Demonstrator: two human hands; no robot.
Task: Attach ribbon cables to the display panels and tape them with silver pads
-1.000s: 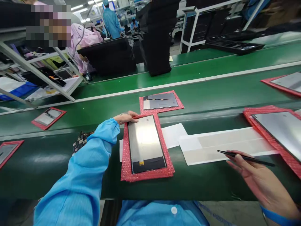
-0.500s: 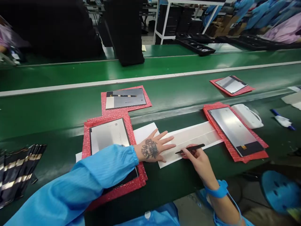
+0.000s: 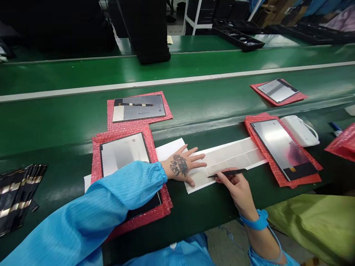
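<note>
My left hand [image 3: 181, 165] lies flat with spread fingers on the left end of a white sheet of pale labels [image 3: 235, 157]. My right hand [image 3: 235, 188] pinches black tweezers [image 3: 231, 172], their tips down at the sheet just right of my left fingers. Under my left forearm rests a display panel [image 3: 124, 153] on red bubble wrap [image 3: 166, 201], partly covered by the blue sleeve. Another panel [image 3: 280, 144] on red bubble wrap overlaps the sheet's right end.
Farther back sit two more panels, one at left [image 3: 144, 109] and one at right [image 3: 277, 90]. Black flex strips [image 3: 19, 195] are piled at far left. A white device [image 3: 301, 130] lies beside the right panel. A person in yellow-green clothing [image 3: 318, 225] is close on my right.
The camera view has tilted down slightly. Yellow-green clothing and a red bubble-wrap packet have come in at the right. My hands stay at the sheet, the tweezers almost where they were.
</note>
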